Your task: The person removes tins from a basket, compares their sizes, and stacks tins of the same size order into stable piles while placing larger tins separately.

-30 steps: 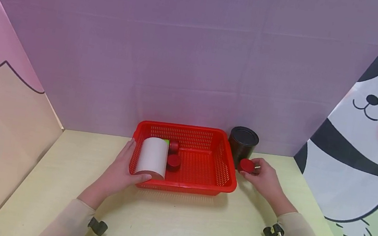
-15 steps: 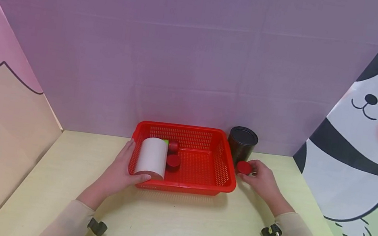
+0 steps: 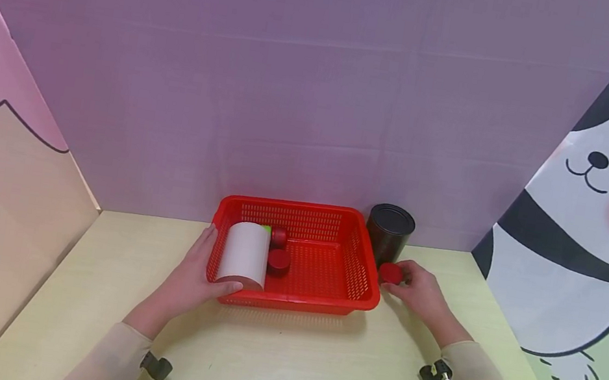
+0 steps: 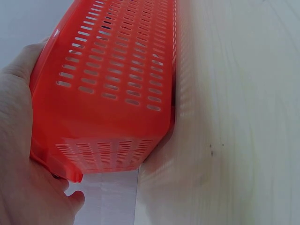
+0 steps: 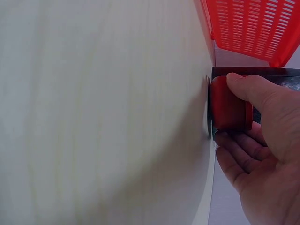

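A red slotted basket (image 3: 324, 298) (image 4: 112, 79) sits on the yellow table. In its left end lies a white cylinder (image 3: 245, 252) on its side, beside two small red jars (image 3: 279, 261) with a green bit behind them. My left hand (image 3: 198, 269) (image 4: 21, 154) grips the basket's left front corner, thumb over the rim by the cylinder. My right hand (image 3: 414, 288) (image 5: 262, 145) holds a small red jar (image 3: 390, 273) (image 5: 228, 104) just right of the basket, low at the tabletop, in front of a black can (image 3: 389, 232).
A purple backdrop stands close behind the basket and can. A pink cartoon panel closes the left side and a panda panel the right. Bare yellow tabletop (image 3: 290, 365) stretches in front of the basket toward me.
My right hand has lowered the small red jar and brought it slightly left, closer to the basket's right side. The left hand and basket have stayed put.
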Action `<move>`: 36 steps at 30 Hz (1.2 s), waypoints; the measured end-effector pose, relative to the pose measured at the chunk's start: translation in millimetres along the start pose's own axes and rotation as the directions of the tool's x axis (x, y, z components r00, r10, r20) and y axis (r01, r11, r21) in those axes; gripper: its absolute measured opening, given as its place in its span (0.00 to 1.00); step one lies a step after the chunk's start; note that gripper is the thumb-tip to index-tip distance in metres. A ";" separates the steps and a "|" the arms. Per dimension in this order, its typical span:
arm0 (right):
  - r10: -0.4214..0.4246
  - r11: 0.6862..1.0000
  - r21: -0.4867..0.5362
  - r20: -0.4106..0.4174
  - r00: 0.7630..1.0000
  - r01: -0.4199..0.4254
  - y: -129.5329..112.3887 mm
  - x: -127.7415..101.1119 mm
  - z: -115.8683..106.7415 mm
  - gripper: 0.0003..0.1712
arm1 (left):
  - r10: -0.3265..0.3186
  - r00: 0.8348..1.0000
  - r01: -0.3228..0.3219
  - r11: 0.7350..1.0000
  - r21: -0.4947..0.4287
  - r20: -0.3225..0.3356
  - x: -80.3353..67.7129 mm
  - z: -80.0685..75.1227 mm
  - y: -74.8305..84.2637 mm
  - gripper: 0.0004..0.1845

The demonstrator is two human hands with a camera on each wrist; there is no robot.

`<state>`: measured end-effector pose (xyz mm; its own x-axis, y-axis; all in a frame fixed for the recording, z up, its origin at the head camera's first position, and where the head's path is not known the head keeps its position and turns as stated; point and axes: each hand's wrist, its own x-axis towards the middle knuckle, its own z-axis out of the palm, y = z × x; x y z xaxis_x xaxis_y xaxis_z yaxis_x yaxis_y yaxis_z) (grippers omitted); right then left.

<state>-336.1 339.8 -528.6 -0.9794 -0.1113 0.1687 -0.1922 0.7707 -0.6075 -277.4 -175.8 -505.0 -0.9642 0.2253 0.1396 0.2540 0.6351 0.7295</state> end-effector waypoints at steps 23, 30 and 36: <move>0.021 0.999 0.038 0.039 0.999 -0.022 3.3 -0.5 -0.7 0.30 | -0.015 1.000 0.015 1.000 0.012 0.002 -1.7 -1.5 4.0 0.74; 0.024 0.999 0.046 0.046 0.999 -0.026 5.7 0.3 -2.0 0.34 | -0.020 1.000 0.020 1.000 0.005 0.009 -1.7 -1.9 5.2 0.75; 0.021 0.999 0.047 0.042 0.999 -0.023 3.0 1.6 -4.8 0.37 | -0.018 1.000 0.018 1.000 -0.001 0.009 -1.8 -2.4 4.0 0.75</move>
<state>-338.0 345.0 -526.4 -0.9850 -0.1210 0.1233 -0.1723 0.7428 -0.6470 -274.9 -175.5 -500.8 -0.9680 0.2201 0.1204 0.2362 0.6382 0.7327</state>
